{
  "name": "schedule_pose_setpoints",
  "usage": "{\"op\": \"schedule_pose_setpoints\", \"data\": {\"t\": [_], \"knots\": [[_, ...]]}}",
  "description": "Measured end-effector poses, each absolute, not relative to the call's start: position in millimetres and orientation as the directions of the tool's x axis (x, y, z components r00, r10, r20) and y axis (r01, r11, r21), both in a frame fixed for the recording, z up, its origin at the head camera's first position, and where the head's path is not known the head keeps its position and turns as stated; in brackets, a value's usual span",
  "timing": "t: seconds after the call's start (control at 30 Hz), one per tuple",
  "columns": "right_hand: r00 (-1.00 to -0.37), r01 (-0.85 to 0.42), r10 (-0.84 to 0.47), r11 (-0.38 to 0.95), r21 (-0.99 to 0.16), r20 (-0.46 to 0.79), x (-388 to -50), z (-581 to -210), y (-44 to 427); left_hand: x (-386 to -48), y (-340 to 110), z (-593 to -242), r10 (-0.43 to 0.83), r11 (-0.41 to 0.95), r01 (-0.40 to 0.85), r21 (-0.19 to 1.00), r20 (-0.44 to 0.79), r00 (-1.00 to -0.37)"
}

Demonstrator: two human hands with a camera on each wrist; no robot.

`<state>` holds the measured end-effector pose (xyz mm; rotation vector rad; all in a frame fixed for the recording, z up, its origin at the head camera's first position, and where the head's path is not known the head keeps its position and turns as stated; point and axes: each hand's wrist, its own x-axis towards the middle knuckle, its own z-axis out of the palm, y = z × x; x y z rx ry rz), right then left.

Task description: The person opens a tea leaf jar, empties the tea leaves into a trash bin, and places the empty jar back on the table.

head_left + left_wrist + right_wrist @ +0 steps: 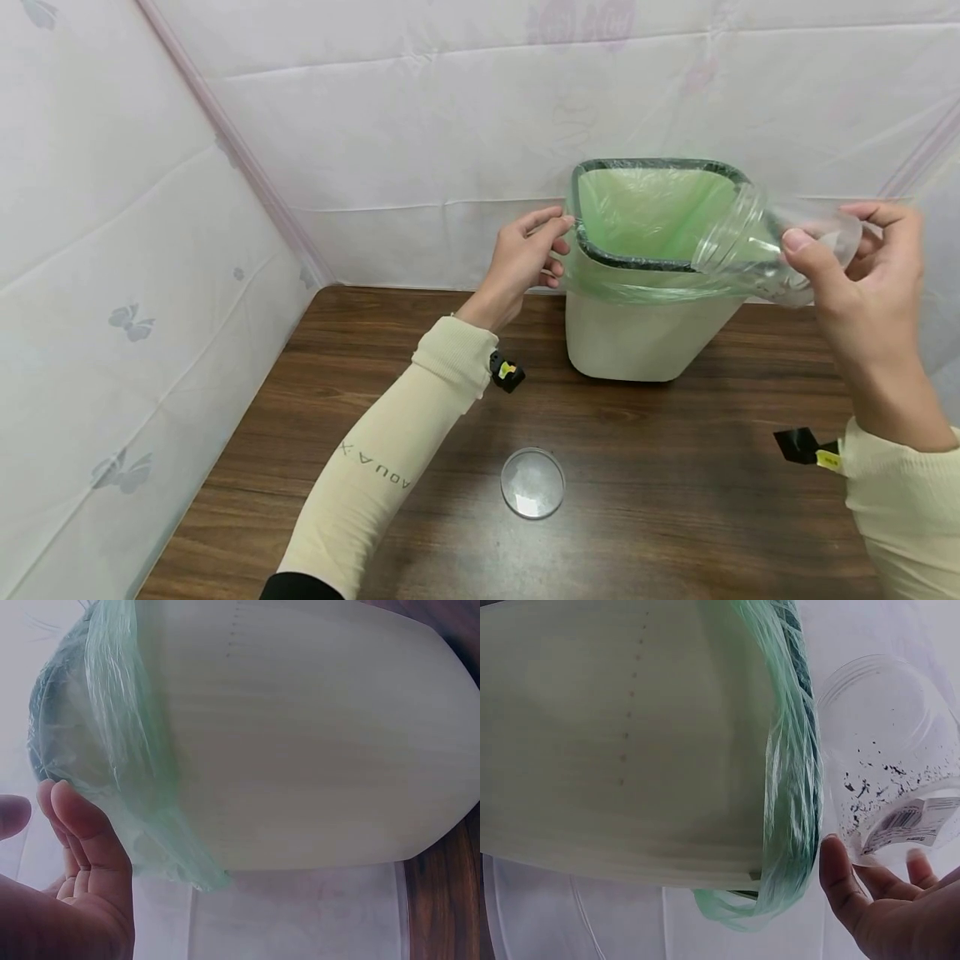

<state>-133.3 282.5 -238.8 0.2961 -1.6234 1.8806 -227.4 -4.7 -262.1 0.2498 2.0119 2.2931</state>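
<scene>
My right hand grips a clear plastic jar near its base. The jar lies tilted, its threaded mouth over the right edge of the bin. Dark specks and a printed label show on the jar in the right wrist view. A green bag lines the pale bin and folds over its dark rim. Beside the left rim is my left hand, fingers loosely bent, the fingertips at the bag's edge. In the left wrist view a gap separates its thumb from its fingers.
A round clear lid lies on the dark wood table, in front of the bin. Behind the bin hangs a white sheet wall, and another sheet wall stands on the left.
</scene>
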Motion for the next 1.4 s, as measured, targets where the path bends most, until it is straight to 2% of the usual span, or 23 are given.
{"op": "schedule_pose_setpoints", "data": {"t": [0.47,0.87,1.13,1.4], "knots": [[-0.804,-0.578,0.288,-0.174,-0.797,0.52,-125.3,-244.4,285.3,-224.2,-8.5,-264.3,0.163,-0.137,0.06,0.989,0.082,-0.983],[-0.822,-0.558,0.208,-0.104,-0.823,0.53,-116.9,-249.1,290.6,-223.4,-12.5,-267.0,0.17,-0.143,0.058,0.988,0.082,-0.982],[-0.842,-0.517,0.177,0.011,-0.856,0.51,-110.0,-251.9,293.3,-221.4,-14.0,-267.0,0.168,-0.156,0.046,0.987,0.072,-0.983],[-0.865,-0.493,0.119,-0.024,-0.87,0.487,-104.8,-252.9,291.2,-219.8,-15.4,-265.4,0.166,-0.163,0.04,0.986,0.067,-0.984]]}}
